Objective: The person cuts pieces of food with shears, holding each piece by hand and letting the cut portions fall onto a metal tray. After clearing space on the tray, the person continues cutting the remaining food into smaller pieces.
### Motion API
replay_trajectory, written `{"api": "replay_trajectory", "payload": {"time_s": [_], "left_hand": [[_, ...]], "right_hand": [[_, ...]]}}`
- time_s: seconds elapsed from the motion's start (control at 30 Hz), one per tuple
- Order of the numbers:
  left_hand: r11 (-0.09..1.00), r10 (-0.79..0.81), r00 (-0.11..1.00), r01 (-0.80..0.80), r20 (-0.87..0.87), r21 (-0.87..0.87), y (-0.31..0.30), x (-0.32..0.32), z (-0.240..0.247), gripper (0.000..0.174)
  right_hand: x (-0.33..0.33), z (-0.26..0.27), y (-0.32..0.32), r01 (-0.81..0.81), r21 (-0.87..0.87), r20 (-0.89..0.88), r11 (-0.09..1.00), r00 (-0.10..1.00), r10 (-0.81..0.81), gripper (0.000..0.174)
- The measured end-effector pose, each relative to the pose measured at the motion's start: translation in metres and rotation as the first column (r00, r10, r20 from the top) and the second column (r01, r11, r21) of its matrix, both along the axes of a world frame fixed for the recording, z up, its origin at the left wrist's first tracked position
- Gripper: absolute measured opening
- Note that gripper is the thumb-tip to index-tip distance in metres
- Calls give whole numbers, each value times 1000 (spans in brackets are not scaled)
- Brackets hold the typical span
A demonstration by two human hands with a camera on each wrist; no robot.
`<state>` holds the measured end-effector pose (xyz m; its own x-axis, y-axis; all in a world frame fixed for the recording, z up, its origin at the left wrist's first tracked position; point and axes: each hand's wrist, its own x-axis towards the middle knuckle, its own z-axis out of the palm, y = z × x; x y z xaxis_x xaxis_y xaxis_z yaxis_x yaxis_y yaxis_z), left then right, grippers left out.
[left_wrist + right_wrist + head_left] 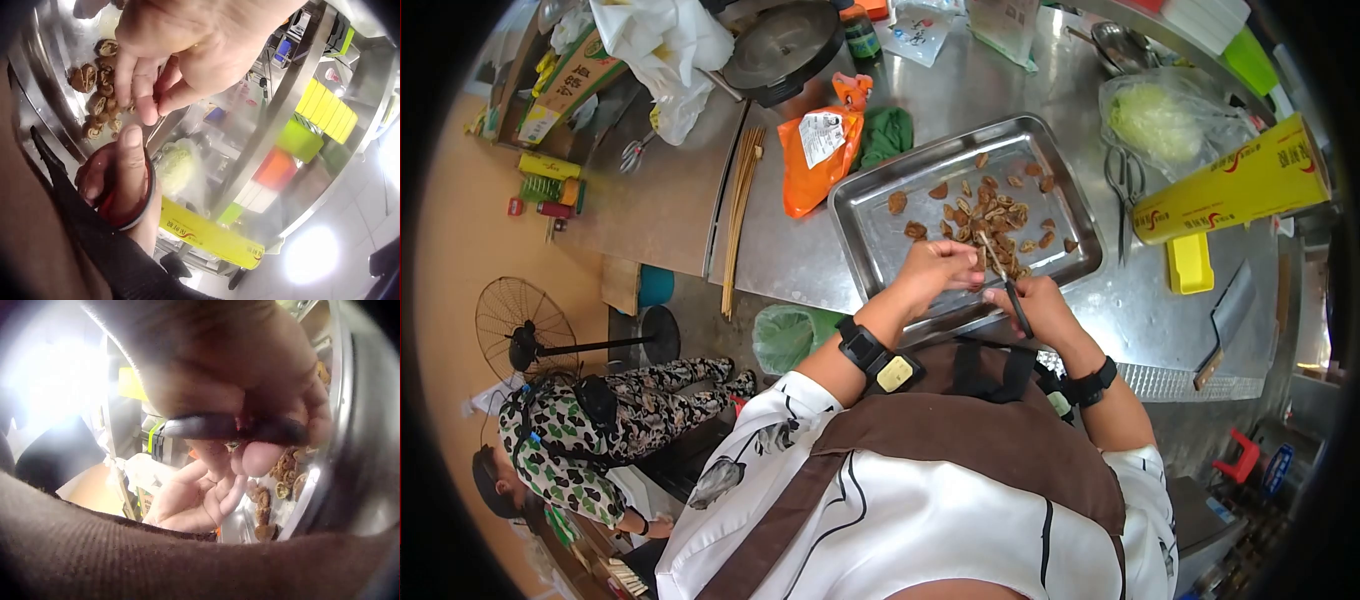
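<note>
Brown curled pieces (998, 215) lie heaped and scattered in a rectangular metal tray (860, 225). Above the tray's near side, my left hand (938, 275) pinches a small brown piece (979, 259) between thumb and fingers. My right hand (1042, 310) grips dark-handled scissors (1020, 308), their blades pointing at the pile beside my left fingertips. In the left wrist view, the thumb of my right hand (131, 175) passes through a scissor loop (150, 187). The right wrist view has the black handles (206, 426) across my right hand (275, 400), with my left hand (194, 500) just beyond.
Left of the tray lie an orange bag (825, 150) and wooden sticks (743, 215). To its right are another pair of scissors (1124, 185), a bagged green vegetable (1155, 120), a yellow box (1235, 190) and a cleaver (1230, 305). A person (570, 430) is at lower left.
</note>
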<state>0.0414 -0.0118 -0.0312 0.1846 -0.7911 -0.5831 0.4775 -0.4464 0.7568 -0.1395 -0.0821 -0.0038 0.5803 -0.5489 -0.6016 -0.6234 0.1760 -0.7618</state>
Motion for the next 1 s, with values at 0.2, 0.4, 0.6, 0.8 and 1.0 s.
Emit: {"api": "replay_trajectory", "payload": {"time_s": [0.2, 0.4, 0.6, 0.8, 1.0], "left_hand": [[998, -39, 574, 59, 818, 6, 7, 62, -25, 30], [971, -45, 106, 238, 993, 19, 15, 57, -42, 29], [993, -31, 518, 113, 855, -32, 7, 60, -56, 25], [984, 40, 981, -5, 191, -179, 5, 37, -22, 24], [944, -158, 980, 114, -120, -309, 4, 15, 15, 21]], "right_hand": [[-8, -7, -8, 185, 42, 53, 982, 981, -187, 43], [-10, -12, -6, 127, 7, 20, 992, 992, -127, 42], [-11, -19, -4, 93, -64, 3, 994, 996, -93, 38], [8, 2, -3, 269, -91, 334, 959, 915, -225, 27], [26, 22, -10, 256, 3, 482, 967, 847, -225, 28]]}}
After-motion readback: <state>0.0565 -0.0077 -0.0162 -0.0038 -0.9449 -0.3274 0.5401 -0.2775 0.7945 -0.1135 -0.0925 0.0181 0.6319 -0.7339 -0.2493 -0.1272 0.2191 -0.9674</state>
